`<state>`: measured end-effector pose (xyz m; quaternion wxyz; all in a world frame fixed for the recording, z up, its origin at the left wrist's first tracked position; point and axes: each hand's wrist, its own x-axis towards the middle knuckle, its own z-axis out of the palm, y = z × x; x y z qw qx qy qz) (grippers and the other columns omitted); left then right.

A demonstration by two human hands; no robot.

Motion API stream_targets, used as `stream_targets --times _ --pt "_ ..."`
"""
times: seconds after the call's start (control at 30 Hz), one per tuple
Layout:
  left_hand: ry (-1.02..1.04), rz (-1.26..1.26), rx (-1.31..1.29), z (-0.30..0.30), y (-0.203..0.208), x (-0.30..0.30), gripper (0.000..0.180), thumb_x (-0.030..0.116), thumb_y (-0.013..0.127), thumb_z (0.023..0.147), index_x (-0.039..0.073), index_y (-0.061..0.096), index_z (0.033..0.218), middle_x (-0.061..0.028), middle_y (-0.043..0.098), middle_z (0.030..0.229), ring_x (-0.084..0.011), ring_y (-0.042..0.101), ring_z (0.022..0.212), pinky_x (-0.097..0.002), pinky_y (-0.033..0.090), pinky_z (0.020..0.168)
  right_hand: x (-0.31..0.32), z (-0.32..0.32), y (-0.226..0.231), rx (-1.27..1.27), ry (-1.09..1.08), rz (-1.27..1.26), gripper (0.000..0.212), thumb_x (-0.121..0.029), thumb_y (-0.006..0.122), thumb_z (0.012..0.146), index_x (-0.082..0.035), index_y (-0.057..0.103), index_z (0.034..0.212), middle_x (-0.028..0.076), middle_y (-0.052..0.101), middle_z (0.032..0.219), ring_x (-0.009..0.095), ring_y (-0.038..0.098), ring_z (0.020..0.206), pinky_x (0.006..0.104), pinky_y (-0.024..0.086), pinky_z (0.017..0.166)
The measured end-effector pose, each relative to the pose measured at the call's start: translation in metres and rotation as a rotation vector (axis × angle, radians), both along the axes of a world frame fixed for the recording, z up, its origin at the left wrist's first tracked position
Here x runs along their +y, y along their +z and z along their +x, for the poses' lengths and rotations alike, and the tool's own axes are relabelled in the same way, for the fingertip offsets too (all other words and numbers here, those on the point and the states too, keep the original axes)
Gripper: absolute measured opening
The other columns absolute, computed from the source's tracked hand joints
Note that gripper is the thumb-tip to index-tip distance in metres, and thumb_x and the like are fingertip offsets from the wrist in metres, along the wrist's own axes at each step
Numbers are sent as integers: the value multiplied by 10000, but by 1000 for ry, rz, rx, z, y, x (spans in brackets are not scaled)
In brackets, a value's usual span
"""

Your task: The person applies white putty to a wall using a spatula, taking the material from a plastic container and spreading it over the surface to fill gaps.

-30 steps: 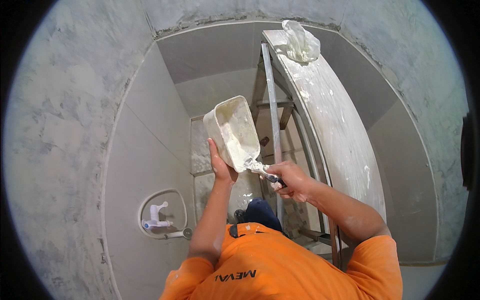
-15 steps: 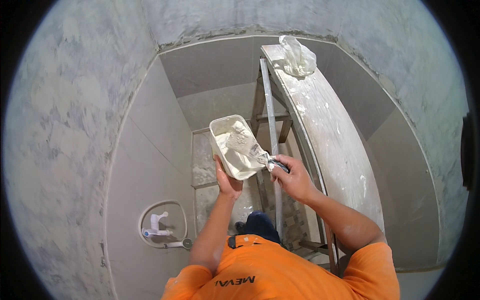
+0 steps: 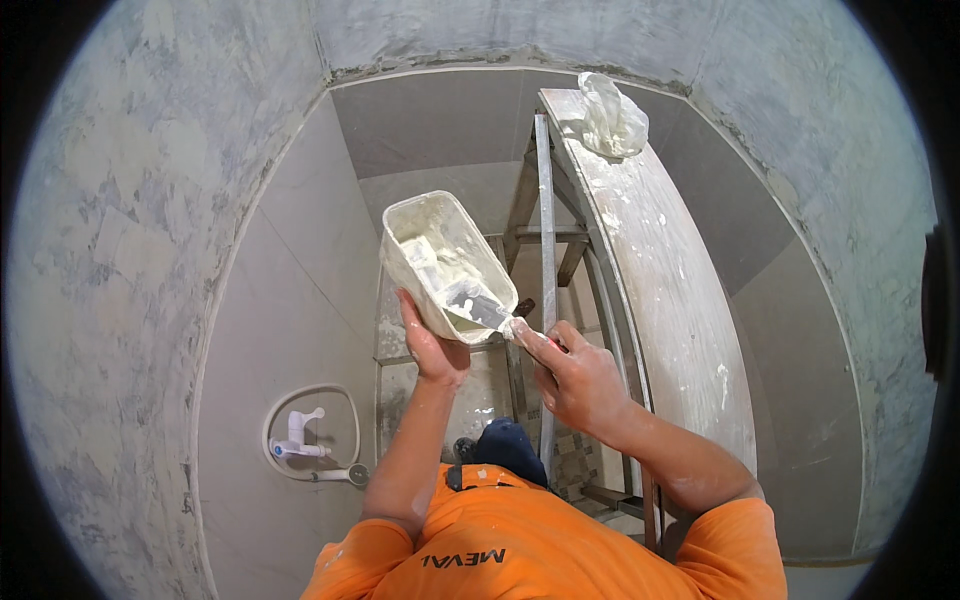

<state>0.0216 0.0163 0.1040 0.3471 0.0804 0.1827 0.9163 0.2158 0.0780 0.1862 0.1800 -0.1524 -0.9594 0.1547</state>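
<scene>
A: White rectangular plastic tub (image 3: pixel 447 268) smeared with pale paste, cupped from below in the left hand (image 3: pixel 432 345), held above the tiled corner beside the paint-spattered wooden scaffold plank (image 3: pixel 660 290). Mouth tilted toward the right hand (image 3: pixel 580 385) for reach.

B: Right grip?

A: Closed on a metal putty knife (image 3: pixel 478 307), blade inside the tub against the paste. Left grip wrapped under the tub's base.

B: Change since half a second ago?

A: Tub sits more upright and nearer; blade is deeper in.

Left hand (image 3: pixel 432 350) cupped upward, right hand (image 3: pixel 578 380) fingers pinched, both arms raised.
</scene>
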Motion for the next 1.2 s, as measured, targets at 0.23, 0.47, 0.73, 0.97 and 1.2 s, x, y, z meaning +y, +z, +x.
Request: stream_targets --times 0.23,0.47,0.73,0.97,1.2 --pt "23 -28 31 -12 3 -4 636 558 359 1034 84 433 1452 -84 544 1399 -254 544 1261 -424 439 1063 -5 1 4 -34 37 -4 701 -16 670 778 -175 486 1436 160 555 959 379 619 708 473 522 606" --pt "-34 -49 2 -17 3 -3 683 572 425 1012 58 409 1462 -94 538 1401 -259 542 1271 -417 437 1070 -5 2 1 -38 43 0 737 -20 674 772 -154 446 1460 174 554 983 387 612 699 479 526 607" --pt "6 -72 -62 -24 9 5 671 582 410 1011 80 422 1455 -90 554 1382 -267 560 1252 -441 485 1030 -5 3 5 -25 4 -16 659 -57 637 814 -119 456 1444 169 551 976 384 616 707 486 516 601" --pt "192 -147 -214 -62 -6 4 605 542 376 1030 139 407 1480 -106 471 1460 -344 510 1305 -522 506 1020 -11 2 -5 -57 -19 -7 584 -102 631 837 -111 501 1407 170 567 960 389 627 702 492 520 611" --pt "203 -85 -258 -80 -16 -11 626 574 390 1014 165 402 1488 -110 464 1480 -374 501 1313 -613 499 995 18 -15 -15 342 16 -181 525 -159 668 856 -41 533 1350 177 615 824 343 633 678 456 525 633"
